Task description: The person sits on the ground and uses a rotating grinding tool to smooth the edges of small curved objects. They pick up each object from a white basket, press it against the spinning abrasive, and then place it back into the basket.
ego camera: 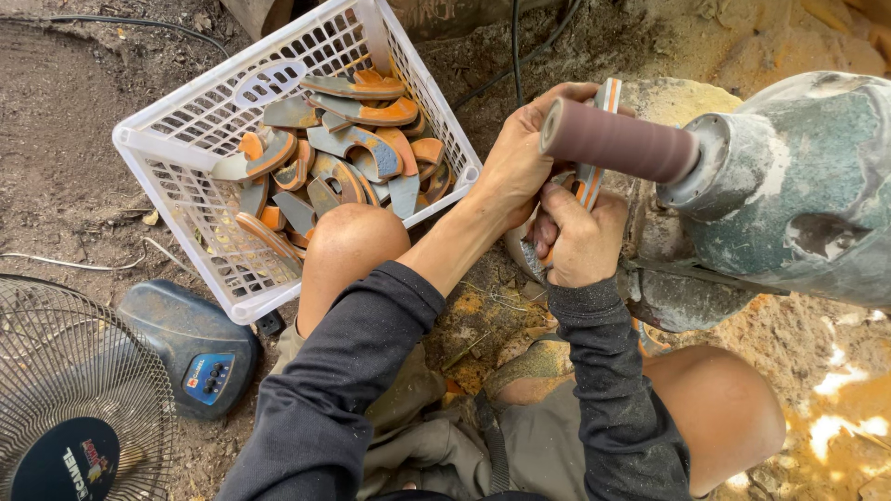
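Observation:
Both my hands grip one grey-and-orange shoe sole piece (pixel 594 139) and press it against a brown sanding drum (pixel 620 141) that sticks out of a dusty green motor (pixel 798 186). My left hand (pixel 520 158) holds the piece's upper part, fingers curled over the top. My right hand (pixel 580 239) clasps its lower end from below. Most of the piece is hidden behind the drum and my fingers.
A white plastic basket (pixel 186 176) at upper left holds several more grey-and-orange sole pieces (pixel 348 148). A floor fan (pixel 74 390) with its dark base (pixel 190 343) stands at lower left. My knees (pixel 348 241) frame the spot. Cables (pixel 516 56) run over the dusty ground.

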